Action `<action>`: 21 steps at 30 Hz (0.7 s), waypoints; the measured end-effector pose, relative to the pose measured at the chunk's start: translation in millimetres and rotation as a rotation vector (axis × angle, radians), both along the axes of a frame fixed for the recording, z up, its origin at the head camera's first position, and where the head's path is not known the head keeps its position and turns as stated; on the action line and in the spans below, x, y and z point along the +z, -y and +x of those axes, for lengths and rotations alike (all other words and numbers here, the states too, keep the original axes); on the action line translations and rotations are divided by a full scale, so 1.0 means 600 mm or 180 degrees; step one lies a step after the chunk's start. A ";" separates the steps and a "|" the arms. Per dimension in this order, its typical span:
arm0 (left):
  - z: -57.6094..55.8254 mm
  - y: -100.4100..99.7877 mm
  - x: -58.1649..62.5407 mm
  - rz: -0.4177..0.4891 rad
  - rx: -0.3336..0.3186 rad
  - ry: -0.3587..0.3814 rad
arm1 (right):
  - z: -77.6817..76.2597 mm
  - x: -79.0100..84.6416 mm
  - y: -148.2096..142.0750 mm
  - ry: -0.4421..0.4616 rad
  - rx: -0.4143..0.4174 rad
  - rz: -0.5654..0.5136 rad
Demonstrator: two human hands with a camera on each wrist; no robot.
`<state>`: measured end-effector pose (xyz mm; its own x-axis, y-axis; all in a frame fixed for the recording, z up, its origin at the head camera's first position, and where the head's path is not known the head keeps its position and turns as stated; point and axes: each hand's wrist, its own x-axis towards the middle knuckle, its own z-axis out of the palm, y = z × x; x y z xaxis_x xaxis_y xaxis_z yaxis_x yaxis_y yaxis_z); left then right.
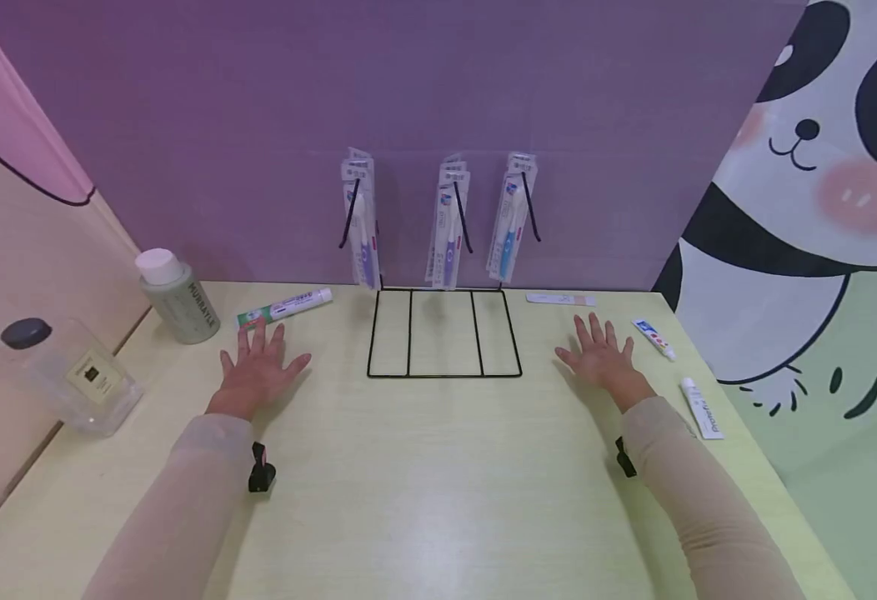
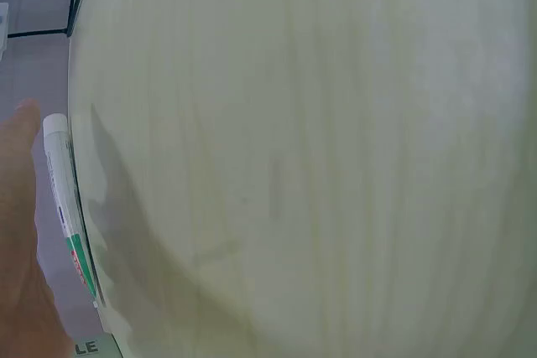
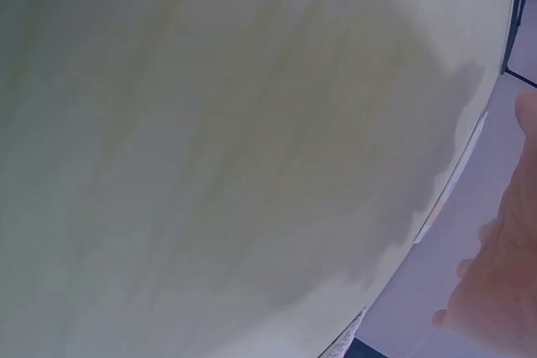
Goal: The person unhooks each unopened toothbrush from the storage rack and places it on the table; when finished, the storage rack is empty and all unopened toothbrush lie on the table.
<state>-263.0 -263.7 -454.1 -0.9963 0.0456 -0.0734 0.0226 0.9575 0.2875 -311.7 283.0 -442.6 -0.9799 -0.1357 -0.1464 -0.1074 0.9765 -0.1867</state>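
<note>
My left hand (image 1: 254, 375) is held with its fingers spread, just in front of a green and white toothpaste tube (image 1: 284, 307); it holds nothing. On the right, my other hand (image 1: 601, 358) also has its fingers spread and holds nothing. Nearest to it are a small blue, red and white tube (image 1: 654, 339) and a flat, narrow white packet (image 1: 560, 298). Between the hands stands a black wire rack (image 1: 444, 377). Packaged toothbrushes hang from its hooks in three groups: left (image 1: 362, 221), middle (image 1: 448, 225) and right (image 1: 512, 218).
A grey-green bottle (image 1: 183, 304) with a pinkish cap and a clear bottle (image 1: 82, 379) with a black cap stand at the left. A white tube (image 1: 702, 408) lies near the table's right edge. Behind the table (image 1: 438, 500) rises a purple wall (image 1: 438, 75).
</note>
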 end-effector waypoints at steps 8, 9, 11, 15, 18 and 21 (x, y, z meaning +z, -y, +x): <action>-0.010 -0.018 0.002 0.0535 -0.0128 -0.0107 | -0.013 0.010 0.007 -0.0371 0.0057 -0.0172; -0.013 -0.026 0.002 0.0785 -0.0127 -0.0104 | -0.016 0.014 0.011 -0.0476 0.0079 -0.0238; -0.017 -0.049 0.002 0.1345 -0.0109 -0.0059 | -0.024 0.027 0.021 -0.0695 0.0108 -0.0500; -0.024 -0.101 -0.004 0.2280 0.0010 0.0194 | -0.039 0.060 0.050 -0.1044 0.0114 -0.1241; -0.028 -0.129 -0.014 0.2582 -0.0021 0.0278 | -0.054 0.084 0.074 -0.1300 0.0122 -0.1779; -0.033 -0.147 -0.025 0.2803 -0.0097 0.0260 | -0.066 0.107 0.095 -0.1428 0.0084 -0.2204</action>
